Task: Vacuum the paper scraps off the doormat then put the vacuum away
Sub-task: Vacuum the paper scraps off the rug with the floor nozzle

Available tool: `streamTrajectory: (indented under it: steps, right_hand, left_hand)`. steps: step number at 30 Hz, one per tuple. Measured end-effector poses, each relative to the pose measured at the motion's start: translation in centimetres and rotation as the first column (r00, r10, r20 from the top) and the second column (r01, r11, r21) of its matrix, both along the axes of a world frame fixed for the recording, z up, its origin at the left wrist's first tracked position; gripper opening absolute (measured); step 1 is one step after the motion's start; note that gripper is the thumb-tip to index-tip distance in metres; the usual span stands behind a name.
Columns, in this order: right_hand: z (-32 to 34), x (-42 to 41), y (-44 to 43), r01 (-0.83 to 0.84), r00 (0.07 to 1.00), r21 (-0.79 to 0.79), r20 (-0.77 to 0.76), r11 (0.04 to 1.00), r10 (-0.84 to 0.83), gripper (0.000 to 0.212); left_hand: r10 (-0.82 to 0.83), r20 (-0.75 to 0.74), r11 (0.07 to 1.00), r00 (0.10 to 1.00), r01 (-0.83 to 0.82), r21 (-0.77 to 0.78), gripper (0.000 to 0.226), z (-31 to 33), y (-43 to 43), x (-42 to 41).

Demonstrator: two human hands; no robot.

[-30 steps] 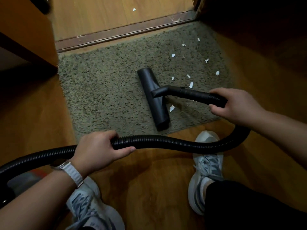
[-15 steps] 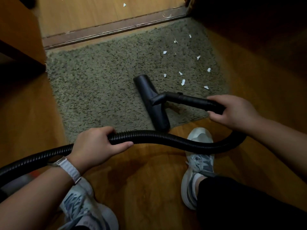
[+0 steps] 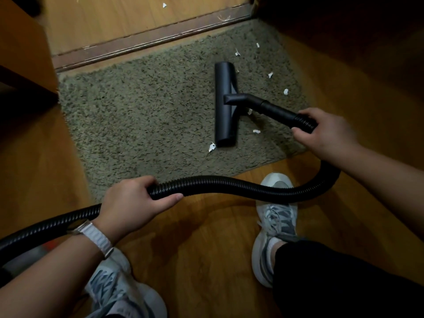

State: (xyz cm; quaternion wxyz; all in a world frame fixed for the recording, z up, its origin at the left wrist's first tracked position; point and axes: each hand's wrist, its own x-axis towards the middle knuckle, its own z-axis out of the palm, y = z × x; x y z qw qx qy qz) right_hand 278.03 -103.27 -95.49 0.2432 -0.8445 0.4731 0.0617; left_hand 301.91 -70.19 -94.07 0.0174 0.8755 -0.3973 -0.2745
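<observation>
Nozzle (image 3: 224, 88) on doormat (image 3: 137, 115) (scraps (image 3: 285, 92) beside)

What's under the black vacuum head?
The shaggy doormat lies under the vacuum head. Paper scraps show beside it; any beneath are covered.

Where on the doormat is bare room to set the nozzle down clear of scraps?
The left half of the doormat, between the cabinet, the threshold strip and the nozzle, is bare. Right of it is crowded: paper scraps scatter toward the right hand, another at the nozzle's near end.
</observation>
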Motion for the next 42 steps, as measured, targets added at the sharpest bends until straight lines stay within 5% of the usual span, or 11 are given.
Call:
streamTrajectory:
  steps: [7,11,19,26,35,42]
  right_hand:
    - [0.4,1.8,0.8,-0.215,0.977,0.059,0.006,0.975,0.215,0.042]
    - [0.6,0.9,0.7,-0.203,0.979,0.081,0.033,0.976,0.201,0.045]
    - [1.4,-3.2,0.3,-0.251,0.96,0.066,-0.11,0.966,0.257,0.049]
    - [1.2,0.6,2.4,-0.447,0.894,-0.026,-0.036,0.894,0.446,0.049]
    - [1.4,-1.3,-0.2,-0.097,0.995,0.043,-0.01,0.994,0.098,0.044]
    - [1.5,-0.3,1.3,-0.258,0.964,0.072,-0.041,0.963,0.262,0.045]
  left_hand:
    - [-0.019,0.001,1.0,1.0,0.019,-0.016,0.071,0.0,0.0,0.1]
    - [-0.027,0.009,0.999,1.0,0.027,-0.032,0.075,-0.2,0.3,0.3]
    - [-0.112,0.038,0.992,0.993,0.114,-0.046,0.091,-0.9,0.7,-0.1]
    - [-0.1,0.011,0.993,0.995,0.1,-0.064,0.087,-0.8,0.8,0.0]
    - [-0.109,0.027,0.993,0.994,0.11,-0.048,0.093,-0.5,0.6,0.1]
    - [-0.114,0.026,0.992,0.993,0.115,-0.047,0.091,-0.5,0.6,0.1]
